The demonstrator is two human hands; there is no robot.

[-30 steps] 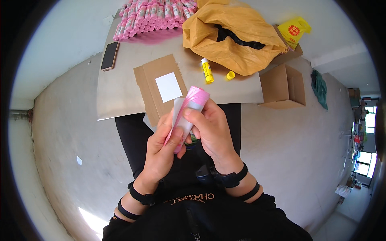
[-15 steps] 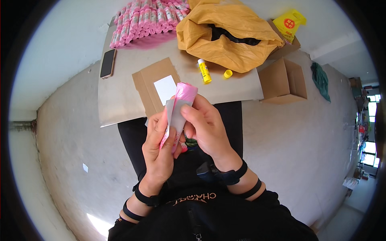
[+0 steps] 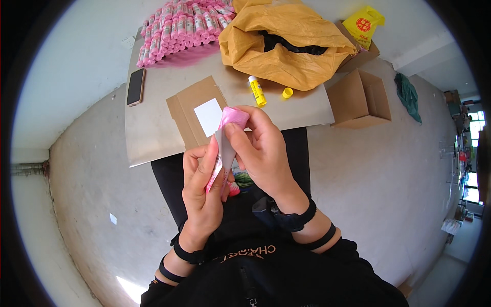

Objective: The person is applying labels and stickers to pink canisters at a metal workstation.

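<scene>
Close in front of my body, both hands are on a roll of pink plastic bags [image 3: 235, 116], tilted with its top end away from me. My left hand [image 3: 201, 187] is closed around the lower part, pinching a paper label [image 3: 221, 153] whose grey-white back lies along the roll. My right hand [image 3: 264, 153] grips the upper end, thumb in front and fingers behind. Beyond the hands, a white paper sheet [image 3: 207, 116] lies on a flat piece of cardboard [image 3: 185, 110]. A yellow glue stick [image 3: 258, 92] rests uncapped, its yellow cap [image 3: 287, 93] beside it.
A pile of labelled pink rolls [image 3: 179, 28] covers the table's far left. To its right slumps a large orange-yellow sack [image 3: 286, 51]. A phone [image 3: 136, 87] lies by the left edge of the metal table [image 3: 153, 133]. An open cardboard box [image 3: 353, 102] stands off the right edge.
My right thumb has moved up and left, from the label onto the roll's upper end. The label's grey-white back now shows as a narrower strip. The left hand keeps its hold.
</scene>
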